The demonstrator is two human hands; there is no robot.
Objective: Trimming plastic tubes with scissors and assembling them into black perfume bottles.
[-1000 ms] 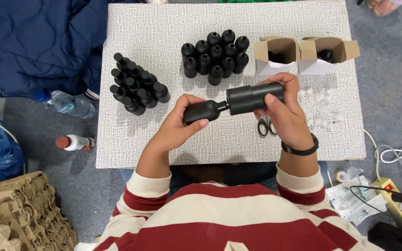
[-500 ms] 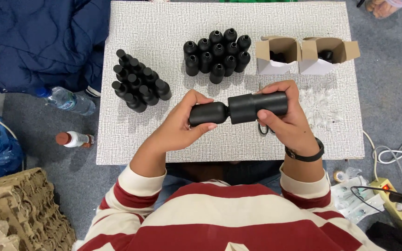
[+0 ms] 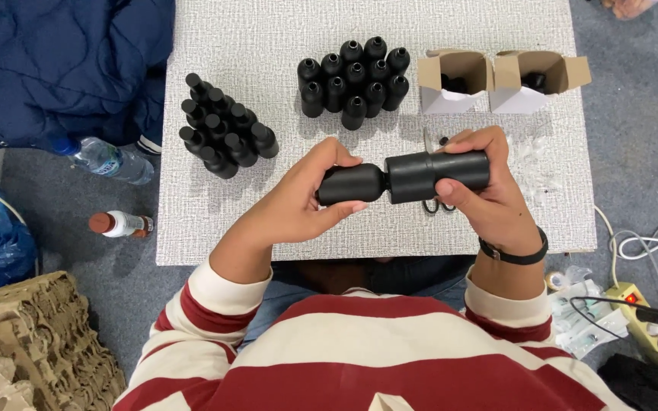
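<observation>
My left hand (image 3: pixel 305 199) grips a black bottle (image 3: pixel 350 183) lying sideways above the white table (image 3: pixel 222 46). My right hand (image 3: pixel 481 194) holds a black cylindrical cap (image 3: pixel 437 175) that meets the bottle's neck. Both are held level over the table's near middle. Scissors (image 3: pixel 429 204) lie on the table, partly hidden under my right hand.
Two clusters of black bottles stand on the table: capped ones (image 3: pixel 225 135) at left, open ones (image 3: pixel 353 80) at centre back. Two open cardboard boxes (image 3: pixel 455 80) (image 3: pixel 538 80) sit at back right. Clear plastic bags (image 3: pixel 535 156), water bottles (image 3: pixel 104 158), a blue jacket (image 3: pixel 55 61), a power strip (image 3: pixel 649 312).
Both hands have shifted slightly downward and level, and the bottle and cap are now in a straight horizontal line instead of tilted.
</observation>
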